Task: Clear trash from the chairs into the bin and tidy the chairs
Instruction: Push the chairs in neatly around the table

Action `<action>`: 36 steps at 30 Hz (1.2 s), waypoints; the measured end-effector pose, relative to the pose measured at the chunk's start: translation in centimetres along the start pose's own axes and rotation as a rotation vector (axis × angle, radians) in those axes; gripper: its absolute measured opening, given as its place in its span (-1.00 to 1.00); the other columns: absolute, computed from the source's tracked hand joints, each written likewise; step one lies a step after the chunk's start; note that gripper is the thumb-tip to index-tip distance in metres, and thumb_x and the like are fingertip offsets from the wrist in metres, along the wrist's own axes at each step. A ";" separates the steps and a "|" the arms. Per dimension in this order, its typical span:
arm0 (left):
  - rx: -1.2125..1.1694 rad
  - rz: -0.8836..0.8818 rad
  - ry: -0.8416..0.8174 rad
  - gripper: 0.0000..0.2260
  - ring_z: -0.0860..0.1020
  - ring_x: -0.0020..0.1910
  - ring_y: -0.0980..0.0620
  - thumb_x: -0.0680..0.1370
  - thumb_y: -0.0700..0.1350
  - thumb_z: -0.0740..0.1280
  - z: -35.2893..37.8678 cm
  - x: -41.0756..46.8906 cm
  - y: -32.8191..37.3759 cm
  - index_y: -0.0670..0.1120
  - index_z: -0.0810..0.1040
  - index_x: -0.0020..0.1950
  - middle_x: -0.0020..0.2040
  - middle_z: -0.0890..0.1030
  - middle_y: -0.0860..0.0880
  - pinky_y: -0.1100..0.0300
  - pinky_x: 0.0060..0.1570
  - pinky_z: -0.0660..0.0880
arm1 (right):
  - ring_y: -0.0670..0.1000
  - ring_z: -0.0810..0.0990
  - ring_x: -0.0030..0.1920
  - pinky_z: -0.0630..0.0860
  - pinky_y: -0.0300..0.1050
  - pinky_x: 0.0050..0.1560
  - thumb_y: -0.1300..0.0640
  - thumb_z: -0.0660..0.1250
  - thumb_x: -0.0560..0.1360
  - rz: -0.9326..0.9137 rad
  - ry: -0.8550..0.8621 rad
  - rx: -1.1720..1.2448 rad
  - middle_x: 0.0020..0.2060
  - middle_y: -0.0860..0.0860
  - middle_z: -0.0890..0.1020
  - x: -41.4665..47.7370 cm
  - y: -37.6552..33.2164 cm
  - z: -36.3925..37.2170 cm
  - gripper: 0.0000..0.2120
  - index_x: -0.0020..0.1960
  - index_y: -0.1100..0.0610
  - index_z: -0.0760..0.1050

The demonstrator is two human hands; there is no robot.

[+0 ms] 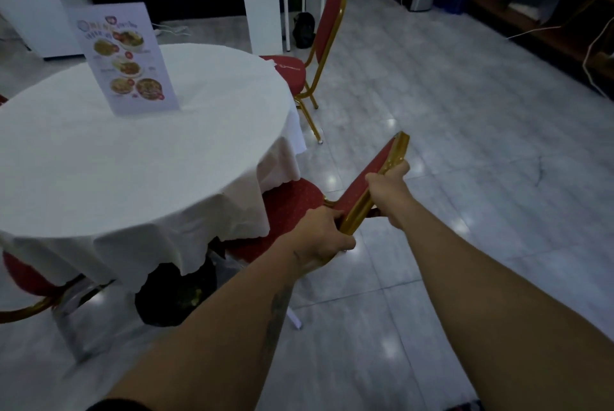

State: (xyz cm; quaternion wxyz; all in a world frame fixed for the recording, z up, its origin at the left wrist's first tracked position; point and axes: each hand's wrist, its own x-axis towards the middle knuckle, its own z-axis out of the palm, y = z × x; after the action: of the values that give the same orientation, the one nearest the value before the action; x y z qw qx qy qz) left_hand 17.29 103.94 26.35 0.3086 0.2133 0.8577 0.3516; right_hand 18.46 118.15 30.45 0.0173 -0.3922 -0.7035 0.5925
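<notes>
Near chair [292, 203]: gold backrest frame is gripped with both arms outstretched, left hand [319, 234] curled round its lower end, right hand [388, 193] round its middle. Seat is tucked under the worktop [133, 161] at 9 o'clock; second chair [327, 32] is set at 12 o'clock.

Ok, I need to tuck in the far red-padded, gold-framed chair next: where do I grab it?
Grip the far red-padded, gold-framed chair by its upright backrest's gold side rails, coming from behind: the seat faces the white-clothed round table.
</notes>
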 end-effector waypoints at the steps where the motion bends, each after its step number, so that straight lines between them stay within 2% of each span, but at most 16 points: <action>1: 0.010 0.002 -0.002 -0.68 0.65 -0.17 0.01 0.37 -0.08 0.45 0.0 0.0 -0.1 -0.09 0.63 0.11 -0.06 0.67 -0.08 0.14 -0.13 0.63 | 0.23 0.62 0.05 0.66 0.27 -0.03 0.22 0.14 0.59 0.014 -0.006 0.000 0.24 0.22 0.49 0.0 0.0 0.0 -0.36 0.51 -0.10 -0.13; 6: 0.067 -0.032 -0.066 -0.52 0.64 -0.08 0.01 0.37 -0.02 0.48 -0.7 0.4 0.3 -0.06 0.57 0.28 -0.02 0.65 -0.02 0.13 -0.02 0.63 | 0.19 0.62 0.01 0.66 0.24 -0.01 0.23 0.14 0.60 0.022 -0.011 0.024 0.21 0.20 0.48 0.0 0.1 0.0 -0.35 0.52 -0.10 -0.14; 13: 0.122 -0.036 -0.089 -0.51 0.64 -0.03 -0.02 0.38 0.06 0.48 -0.8 -0.3 0.4 -0.02 0.56 0.28 0.01 0.64 0.00 0.05 0.08 0.62 | 0.21 0.60 0.07 0.64 0.27 0.04 0.19 0.17 0.62 0.024 -0.022 0.053 0.25 0.19 0.45 -0.2 0.6 0.0 -0.33 0.53 -0.11 -0.17; 16: 0.104 -0.028 -0.062 -0.45 0.61 0.04 -0.02 0.40 0.09 0.45 -0.4 -1.2 0.3 -0.01 0.50 0.36 0.09 0.63 -0.02 0.07 0.12 0.59 | 0.22 0.62 0.07 0.63 0.31 0.05 0.17 0.18 0.62 0.010 -0.031 0.049 0.25 0.21 0.46 -0.2 0.7 -0.2 -0.34 0.52 -0.12 -0.16; 18: 0.063 -0.012 -0.013 -0.44 0.59 0.06 0.02 0.44 0.10 0.43 -0.1 -2.2 0.0 -0.01 0.46 0.41 0.16 0.61 -0.03 0.23 0.03 0.55 | 0.23 0.62 0.08 0.63 0.31 0.05 0.15 0.19 0.62 0.001 -0.030 0.041 0.26 0.22 0.46 -0.6 0.6 -0.2 -0.34 0.52 -0.13 -0.15; 20: 0.017 -0.006 0.026 -0.47 0.55 0.03 0.12 0.49 0.05 0.42 0.1 -3.3 -0.7 -0.03 0.45 0.43 0.22 0.60 -0.02 0.45 -0.15 0.41 | 0.23 0.63 0.07 0.64 0.28 0.04 0.14 0.21 0.62 0.009 -0.037 0.043 0.22 0.21 0.50 -0.8 0.6 -0.3 -0.35 0.52 -0.12 -0.12; 22: -0.009 -0.023 0.030 -0.55 0.51 -0.02 0.19 0.54 -0.05 0.38 0.0 -4.4 -1.3 -0.06 0.46 0.43 0.24 0.59 0.00 0.51 -0.27 0.33 | 0.21 0.65 0.04 0.65 0.24 0.04 0.14 0.23 0.60 0.059 -0.057 0.078 0.16 0.21 0.55 -1.2 0.8 -0.5 -0.41 0.49 -0.05 -0.03; 24: -0.033 -0.057 0.040 -0.62 0.52 -0.11 0.21 0.56 -0.08 0.34 -0.7 -6.2 -2.9 -0.10 0.50 0.38 0.13 0.59 0.01 0.48 -0.21 0.40 | 0.18 0.66 0.02 0.65 0.15 -0.02 0.16 0.25 0.59 0.100 -0.098 0.094 0.08 0.20 0.58 -2.5 1.7 0.4 -0.47 0.44 0.02 0.05; 26: -0.065 -0.118 0.067 -0.66 0.56 -0.10 0.14 0.55 -0.07 0.33 -1.7 -8.2 -5.0 -0.12 0.55 0.31 0.08 0.60 0.00 0.33 -0.08 0.52 | 0.16 0.65 0.00 0.63 0.08 -0.11 0.16 0.28 0.57 0.121 -0.113 0.122 0.04 0.18 0.59 -4.2 3.3 1.9 -0.50 0.40 0.06 0.11; 29: -0.116 -0.229 0.103 -0.65 0.61 0.02 0.01 0.52 -0.12 0.34 -2.9 -10.7 -8.8 -0.14 0.56 0.31 0.13 0.63 -0.05 0.19 0.11 0.56 | 0.16 0.64 0.03 0.62 0.12 -0.06 0.01 0.34 0.53 0.170 -0.136 0.207 0.08 0.16 0.61 -6.1 6.4 4.3 -0.47 0.39 0.14 0.23; 30: -0.122 -0.258 0.121 -0.65 0.61 0.02 0.02 0.51 -0.15 0.35 -3.4 -11.5 -10.1 -0.14 0.57 0.30 0.12 0.64 -0.07 0.20 0.11 0.55 | 0.16 0.63 0.04 0.62 0.13 -0.03 -0.03 0.35 0.52 0.191 -0.155 0.199 0.12 0.16 0.61 -6.8 7.4 5.2 -0.45 0.40 0.16 0.27; 33: -0.173 -0.315 0.159 -0.74 0.50 -0.23 0.18 0.52 -0.20 0.32 -5.1 -14.2 -13.8 -0.13 0.62 0.19 -0.17 0.58 0.07 0.40 -0.22 0.45 | 0.22 0.57 0.10 0.60 0.14 0.01 0.02 0.31 0.56 0.308 -0.238 0.110 0.29 0.23 0.51 -9.2 10.1 8.4 -0.48 0.46 0.16 0.29; 36: -0.219 -0.358 0.190 -0.82 0.50 -0.26 0.21 0.54 -0.20 0.29 -6.9 -16.2 -17.1 -0.01 0.61 0.06 -0.19 0.57 0.11 0.44 -0.32 0.42 | 0.31 0.50 0.27 0.55 0.18 0.12 0.07 0.27 0.59 0.428 -0.403 0.025 0.38 0.31 0.40 -12.0 11.2 12.3 -0.43 0.54 0.12 0.18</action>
State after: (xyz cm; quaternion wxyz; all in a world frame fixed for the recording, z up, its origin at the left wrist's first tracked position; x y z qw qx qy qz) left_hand 21.74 79.93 23.79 0.3050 -0.0111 0.8639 0.4006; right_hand 26.69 101.12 22.61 -0.2434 -0.4059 -0.5865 0.6573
